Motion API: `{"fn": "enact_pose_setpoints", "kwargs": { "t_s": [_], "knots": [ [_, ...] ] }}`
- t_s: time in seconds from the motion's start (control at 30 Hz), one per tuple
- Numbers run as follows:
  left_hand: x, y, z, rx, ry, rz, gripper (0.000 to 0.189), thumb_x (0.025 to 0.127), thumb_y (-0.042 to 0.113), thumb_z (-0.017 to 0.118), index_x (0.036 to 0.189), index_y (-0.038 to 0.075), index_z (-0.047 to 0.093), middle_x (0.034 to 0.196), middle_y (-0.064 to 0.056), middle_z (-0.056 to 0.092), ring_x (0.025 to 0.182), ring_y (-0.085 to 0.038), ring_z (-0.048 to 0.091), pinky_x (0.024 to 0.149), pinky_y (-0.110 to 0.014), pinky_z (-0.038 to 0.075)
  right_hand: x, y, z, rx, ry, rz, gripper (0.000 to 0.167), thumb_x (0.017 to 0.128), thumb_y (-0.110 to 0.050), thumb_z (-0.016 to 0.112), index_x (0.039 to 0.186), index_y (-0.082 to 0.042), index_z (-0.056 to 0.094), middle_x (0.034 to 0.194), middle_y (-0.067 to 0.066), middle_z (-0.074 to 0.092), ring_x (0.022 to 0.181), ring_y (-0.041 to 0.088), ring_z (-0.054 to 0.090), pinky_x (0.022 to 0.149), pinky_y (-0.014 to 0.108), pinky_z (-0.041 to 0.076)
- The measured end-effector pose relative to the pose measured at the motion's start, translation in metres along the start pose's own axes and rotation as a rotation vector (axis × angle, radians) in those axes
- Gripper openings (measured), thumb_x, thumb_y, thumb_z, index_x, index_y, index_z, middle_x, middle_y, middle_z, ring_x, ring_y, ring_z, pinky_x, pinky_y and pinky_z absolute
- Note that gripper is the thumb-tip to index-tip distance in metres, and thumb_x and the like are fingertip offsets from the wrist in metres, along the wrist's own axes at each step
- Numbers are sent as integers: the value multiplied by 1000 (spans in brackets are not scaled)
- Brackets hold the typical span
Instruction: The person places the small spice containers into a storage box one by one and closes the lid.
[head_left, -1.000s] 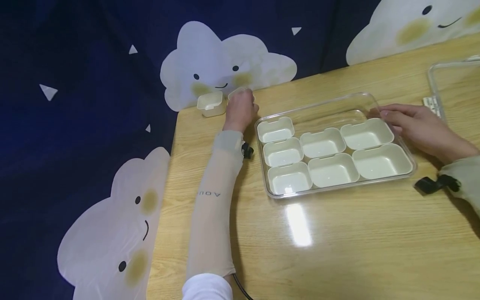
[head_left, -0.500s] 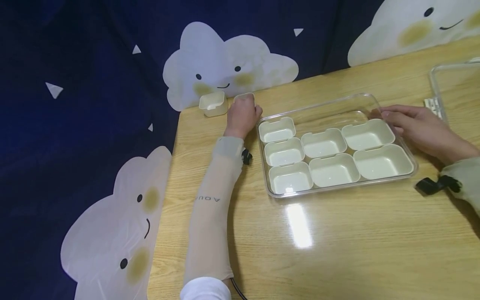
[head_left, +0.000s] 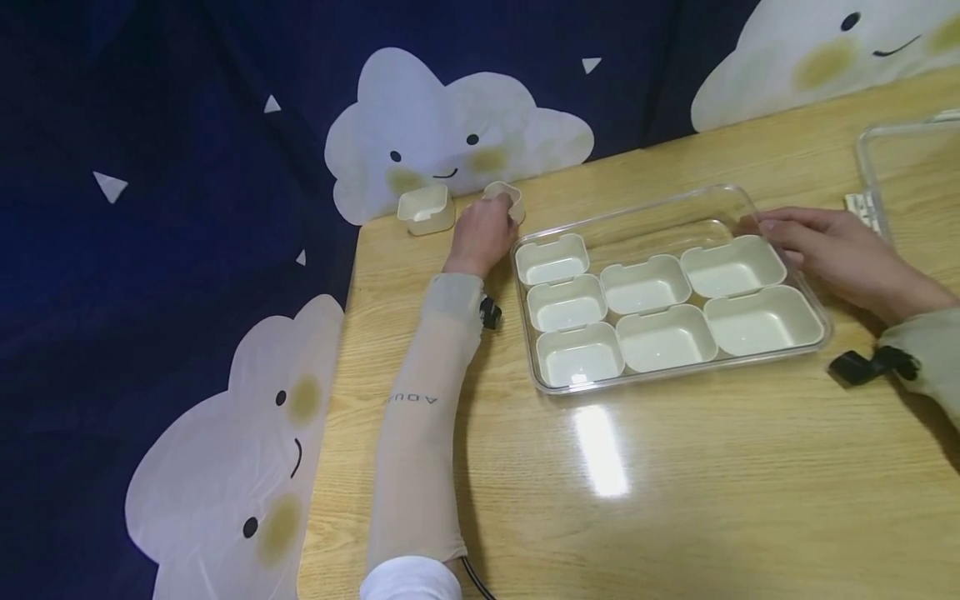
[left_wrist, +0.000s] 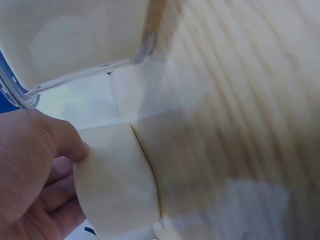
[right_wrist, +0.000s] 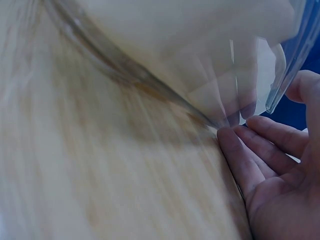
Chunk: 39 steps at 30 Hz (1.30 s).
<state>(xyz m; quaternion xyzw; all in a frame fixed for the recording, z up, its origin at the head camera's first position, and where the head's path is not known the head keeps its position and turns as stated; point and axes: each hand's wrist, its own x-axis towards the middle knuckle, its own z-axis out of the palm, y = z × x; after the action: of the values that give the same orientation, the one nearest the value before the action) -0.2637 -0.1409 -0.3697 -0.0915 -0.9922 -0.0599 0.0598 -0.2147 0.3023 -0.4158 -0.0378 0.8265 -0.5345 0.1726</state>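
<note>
Bright glare on tabletop [head_left: 712,492], wrist views soft

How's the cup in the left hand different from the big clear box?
The cup is cream; the box is see-through. The cup is small; the box is much bigger. The left hand pinches the cup; the box holds seven other cups. Both have open tops.
</note>
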Motion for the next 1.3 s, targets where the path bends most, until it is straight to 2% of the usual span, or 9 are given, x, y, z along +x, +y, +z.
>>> {"fn": "enact_pose_setpoints", "kwargs": {
  "t_s": [0.23,0.47,0.67,0.83,1.03,1.17,1.3],
  "knots": [
    [0,0,-10,4,-57,7,21,97,9,60,117,5,67,111,-16,76,104,-37,72,92,-48,57,0,-2,1,-10,-2,-4,63,104,-53,52,156,-18,47,141,-29,60,106,-25,55,81,1,46],
    [1,8,-26,0,-7,38,21,99,4,55,115,5,68,109,-17,76,100,-37,72,87,-48,58,0,-2,1,23,4,-38,61,104,-50,54,154,-14,49,132,-30,66,107,-24,57,84,2,44],
    [0,21,-39,19,1,70,19,100,5,54,114,5,67,104,-17,76,100,-38,73,86,-49,57,0,-6,0,-38,-8,9,64,103,-57,51,156,-21,47,147,-25,58,106,-24,54,81,2,46],
    [-1,36,-51,46,14,123,18,100,5,55,113,6,67,101,-16,77,98,-37,73,86,-48,57,0,-9,0,-69,-27,5,65,103,-58,49,157,-21,45,154,-21,52,108,-25,53,82,1,45],
    [-3,57,-63,98,30,216,21,101,6,52,116,7,66,95,-14,77,90,-33,74,80,-45,58,0,-7,-1,-55,-24,7,66,103,-58,50,157,-20,44,156,-20,51,106,-25,54,81,1,46],
    [-7,72,-69,105,38,267,22,100,4,51,116,6,66,91,-11,76,85,-29,73,75,-43,59,-1,-4,-2,-18,-19,8,65,103,-56,52,156,-19,46,149,-23,55,104,-25,56,82,2,47],
    [-11,87,-73,114,20,302,21,101,4,51,116,6,65,91,-10,75,87,-28,74,76,-42,60,-1,-2,-1,61,-22,-15,62,104,-50,54,154,-15,48,136,-29,62,105,-23,58,83,2,49]
  ]
}}
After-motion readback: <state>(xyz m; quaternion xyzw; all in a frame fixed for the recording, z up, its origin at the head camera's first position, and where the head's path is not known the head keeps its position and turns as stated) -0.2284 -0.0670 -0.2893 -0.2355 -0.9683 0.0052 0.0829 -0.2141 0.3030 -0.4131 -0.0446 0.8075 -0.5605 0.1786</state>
